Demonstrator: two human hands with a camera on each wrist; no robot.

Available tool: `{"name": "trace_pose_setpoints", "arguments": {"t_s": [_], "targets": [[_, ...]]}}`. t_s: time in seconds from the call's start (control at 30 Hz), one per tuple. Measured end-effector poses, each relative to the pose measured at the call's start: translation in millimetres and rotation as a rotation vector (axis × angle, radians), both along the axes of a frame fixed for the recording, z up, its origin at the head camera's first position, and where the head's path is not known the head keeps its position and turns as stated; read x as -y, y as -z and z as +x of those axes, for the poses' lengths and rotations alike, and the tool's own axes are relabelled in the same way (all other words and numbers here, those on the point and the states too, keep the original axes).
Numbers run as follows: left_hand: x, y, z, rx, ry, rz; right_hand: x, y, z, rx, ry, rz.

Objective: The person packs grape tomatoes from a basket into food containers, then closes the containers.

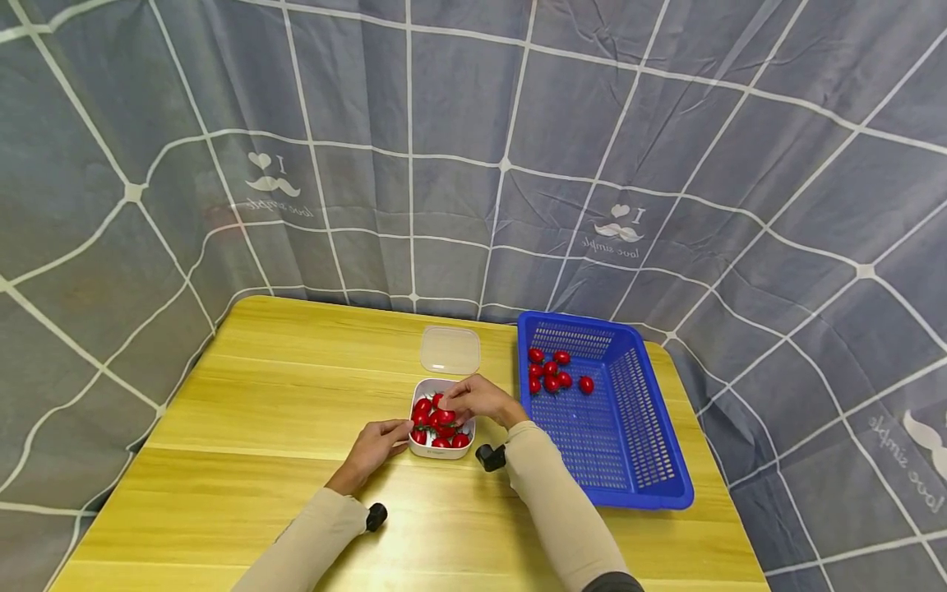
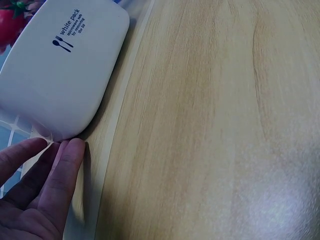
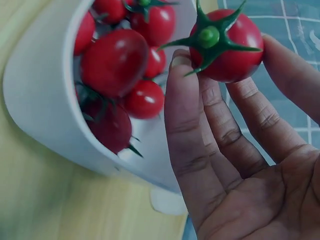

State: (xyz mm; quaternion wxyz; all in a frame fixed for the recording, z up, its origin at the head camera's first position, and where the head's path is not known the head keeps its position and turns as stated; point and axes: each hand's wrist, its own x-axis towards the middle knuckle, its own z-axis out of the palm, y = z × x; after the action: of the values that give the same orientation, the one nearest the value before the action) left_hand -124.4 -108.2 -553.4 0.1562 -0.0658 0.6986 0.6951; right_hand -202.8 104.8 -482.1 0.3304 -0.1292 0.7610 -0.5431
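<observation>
A small white plastic container [image 1: 438, 452] on the table holds several red cherry tomatoes [image 3: 115, 62]. My right hand [image 1: 479, 400] is over its right side. Between thumb and fingers, the right hand pinches one cherry tomato [image 3: 235, 47], its green star-shaped stem end facing the right wrist camera. At the container's left side, my left hand [image 1: 373, 448] touches the wall with nearly straight fingertips [image 2: 75, 147]. Printed words "white pack" and a small fork and spoon show on the container wall in the left wrist view.
A clear lid [image 1: 450, 350] lies just behind the container. To the right stands a blue plastic basket [image 1: 592, 452] with several cherry tomatoes [image 1: 551, 370] at its far left. A grey checked curtain [image 1: 444, 189] hangs behind the wooden table [image 1: 244, 411].
</observation>
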Motion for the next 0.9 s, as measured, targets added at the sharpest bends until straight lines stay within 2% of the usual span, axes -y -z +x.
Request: {"name": "trace_pose_setpoints", "arguments": {"t_s": [0.3,0.5,0.9], "targets": [[0,-0.2,0.3,-0.006,-0.001,0.013,18,6.2,11.5,-0.056,0.031,0.130],[0,1.2,-0.2,-0.007,-0.002,0.014,21,6.4,14.5,-0.072,0.032,0.177],[0,2.2,-1.4,0.000,-0.010,0.011,15,2.2,10.2,-0.081,0.018,0.189]]}}
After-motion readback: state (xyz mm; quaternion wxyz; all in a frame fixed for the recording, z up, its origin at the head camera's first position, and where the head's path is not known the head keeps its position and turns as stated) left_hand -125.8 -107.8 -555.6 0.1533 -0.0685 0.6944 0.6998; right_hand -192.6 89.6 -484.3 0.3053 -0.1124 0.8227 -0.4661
